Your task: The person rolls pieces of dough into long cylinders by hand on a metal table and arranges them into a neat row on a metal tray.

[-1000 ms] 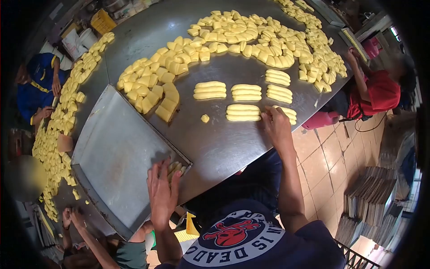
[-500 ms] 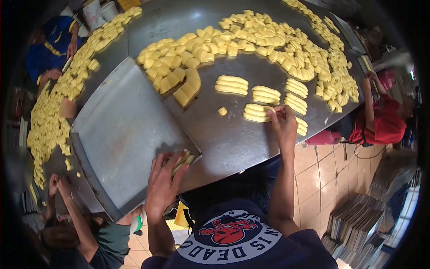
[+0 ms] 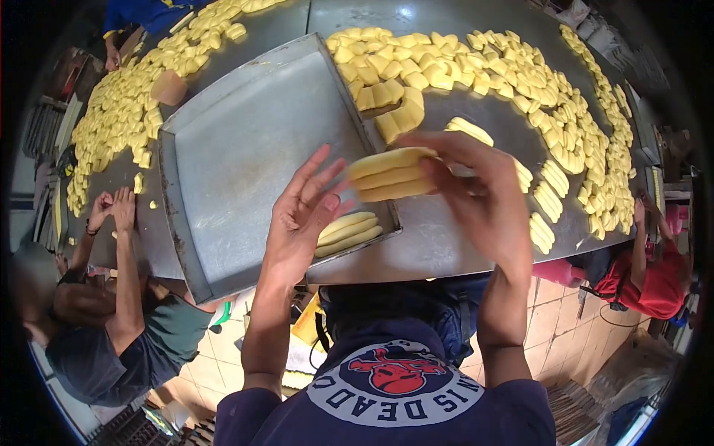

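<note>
My right hand pinches one end of a joined row of yellow dough sticks, held up over the front right corner of a metal baking tray. Facing the row's other end, my left hand is open, its fingers spread and fingertips close to the dough. Below it, more dough sticks lie in the tray's front right corner, partly hidden by that hand. To the right, rows of dough sticks rest on the metal table, some of them behind my right hand.
Many dough pieces spread across the table behind, with another pile left of the tray. A brownish block sits by that pile. People work at the left, far left and right.
My right hand has lifted a row of dough sticks from the table and brought it left over the tray. My left hand has come off the sticks in the tray and opened. The view has shifted.
</note>
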`<state>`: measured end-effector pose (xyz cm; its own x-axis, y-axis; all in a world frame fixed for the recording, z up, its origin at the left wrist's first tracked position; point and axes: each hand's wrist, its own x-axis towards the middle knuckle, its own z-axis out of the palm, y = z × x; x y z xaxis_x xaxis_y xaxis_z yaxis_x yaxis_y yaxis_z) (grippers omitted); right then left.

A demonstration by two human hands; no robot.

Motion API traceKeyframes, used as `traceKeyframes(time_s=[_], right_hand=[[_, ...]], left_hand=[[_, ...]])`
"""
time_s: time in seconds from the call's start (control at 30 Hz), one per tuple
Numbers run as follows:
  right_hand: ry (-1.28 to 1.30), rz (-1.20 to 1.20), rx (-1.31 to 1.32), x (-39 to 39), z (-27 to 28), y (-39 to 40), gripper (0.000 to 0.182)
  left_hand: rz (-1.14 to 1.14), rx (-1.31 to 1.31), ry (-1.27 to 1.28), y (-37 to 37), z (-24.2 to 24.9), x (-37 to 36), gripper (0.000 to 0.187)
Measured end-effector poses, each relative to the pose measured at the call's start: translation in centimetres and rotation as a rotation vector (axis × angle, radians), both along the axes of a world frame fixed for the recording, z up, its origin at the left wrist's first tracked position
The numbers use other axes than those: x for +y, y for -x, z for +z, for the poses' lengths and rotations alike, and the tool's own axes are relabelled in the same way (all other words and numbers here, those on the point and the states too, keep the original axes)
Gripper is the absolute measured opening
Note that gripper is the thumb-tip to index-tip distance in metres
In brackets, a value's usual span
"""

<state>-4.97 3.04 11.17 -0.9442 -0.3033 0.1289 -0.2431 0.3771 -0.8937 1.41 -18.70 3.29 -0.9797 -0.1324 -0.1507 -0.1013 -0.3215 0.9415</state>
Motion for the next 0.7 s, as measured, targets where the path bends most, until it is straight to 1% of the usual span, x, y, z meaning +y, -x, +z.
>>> traceKeyframes(time_s=[0.03,0.07,0.1,0.13,0.17,0.2,0.27,0.3,0.33,0.37,0.4,0.43,0.47,0.6,0.67,0.7], right_hand=[[0.088,0.105,0.024,-0.8,-1.2,0.4,0.027],[0.095,0.113,0.02,-1.6,-2.3,0.6,0.027],[0.162,0.148,-0.034,-2.4,-3.4,0.7,0.025],[0.229,0.183,-0.088,-2.9,-4.0,0.7,0.024],[0.185,0.2,-0.18,-3.2,-4.2,0.8,0.022],[0.195,0.209,-0.184,-3.6,-4.7,0.8,0.022],[-0.017,0.256,-0.027,-4.5,-6.6,0.7,0.026],[-0.01,0.26,-0.031,-4.9,-7.9,0.5,0.026],[-0.152,0.264,0.131,-5.5,-9.3,0.3,0.03],[-0.294,0.266,0.293,-5.9,-10.2,0.1,0.034],[-0.288,0.269,0.292,-6.3,-10.6,-0.1,0.034],[-0.408,0.282,0.292,-6.6,-10.8,-0.3,0.036],[-0.53,0.293,0.29,-6.8,-10.9,-0.5,0.038],[-0.552,0.331,0.321,-6.6,-10.1,-0.7,0.034],[-0.539,0.38,0.223,-6.3,-10.1,-0.4,0.033],[-0.542,0.381,0.222,-6.2,-10.1,-0.2,0.033]], left_hand=[[-0.062,0.011,-0.064,-0.1,-0.2,-0.6,0.05],[-0.123,0.02,-0.128,-0.3,-0.4,-1.3,0.048],[-0.113,0.014,-0.121,-0.4,-0.6,-1.9,0.048],[-0.078,-0.034,-0.025,-0.5,-0.8,-2.6,0.046],[-0.044,-0.081,0.071,-0.5,-1.1,-3.2,0.043],[-0.036,-0.086,0.08,-0.5,-1.4,-3.6,0.043],[-0.089,-0.087,0.19,-0.5,-2.3,-4.3,0.04],[-0.112,-0.076,0.266,-0.3,-3.3,-4.5,0.036],[-0.109,-0.081,0.271,-0.3,-4.0,-4.5,0.036],[-0.135,-0.109,0.341,-0.4,-4.6,-4.5,0.035],[-0.162,-0.135,0.411,-0.4,-5.2,-4.6,0.034],[-0.182,-0.161,0.486,-0.4,-5.7,-4.7,0.034],[-0.179,-0.163,0.489,-0.5,-5.9,-4.9,0.034],[-0.263,-0.251,0.512,-0.6,-4.3,-4.8,0.037],[-0.292,-0.271,0.503,-1.0,-4.2,-5.0,0.038],[-0.301,-0.261,0.519,-1.1,-4.2,-5.1,0.039]])
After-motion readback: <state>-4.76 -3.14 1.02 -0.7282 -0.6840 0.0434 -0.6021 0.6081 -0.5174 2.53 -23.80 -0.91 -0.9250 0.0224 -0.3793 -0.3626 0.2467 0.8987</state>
